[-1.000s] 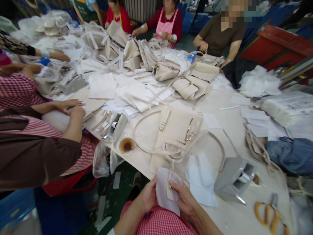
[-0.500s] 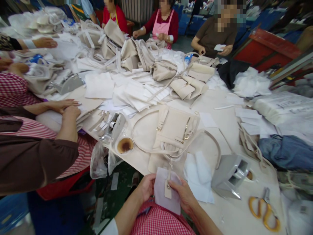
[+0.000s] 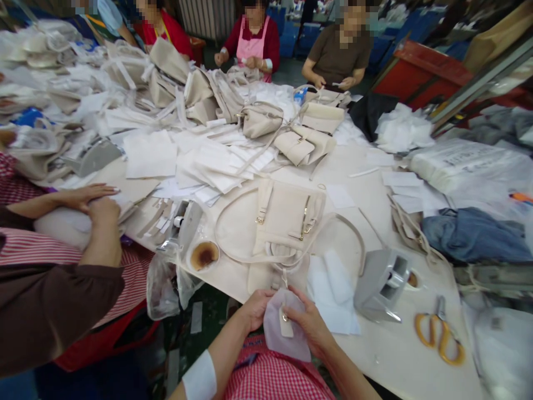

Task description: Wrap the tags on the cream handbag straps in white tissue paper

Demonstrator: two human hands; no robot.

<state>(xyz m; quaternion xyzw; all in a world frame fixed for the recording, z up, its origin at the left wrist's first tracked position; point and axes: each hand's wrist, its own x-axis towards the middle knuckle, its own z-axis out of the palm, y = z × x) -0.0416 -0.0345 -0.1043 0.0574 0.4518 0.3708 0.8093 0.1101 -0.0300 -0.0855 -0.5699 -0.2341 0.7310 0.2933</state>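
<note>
both hands meet at the near bench (image 3: 400,355) edge, forearms angled inward over a checked apron (image 3: 275,380). the left hand (image 3: 255,308) grasps the left edge of a white sheet (image 3: 287,339); the right hand (image 3: 310,325) pinches a beige tag (image 3: 285,326) against it. the bag (image 3: 287,222) lies just beyond, scissors (image 3: 439,338) off to the right.

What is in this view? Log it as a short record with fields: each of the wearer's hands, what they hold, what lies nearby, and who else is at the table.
left hands: left hand grips the left edge of a white sheet
right hands: right hand pinches a beige tag against the sheet
ahead: beige handbag flat on the table, straps looped around it
right side: grey tape dispenser, orange-handled scissors
left side: stained small dish
others: several people around the table, with piles of bags and white sheets
</note>
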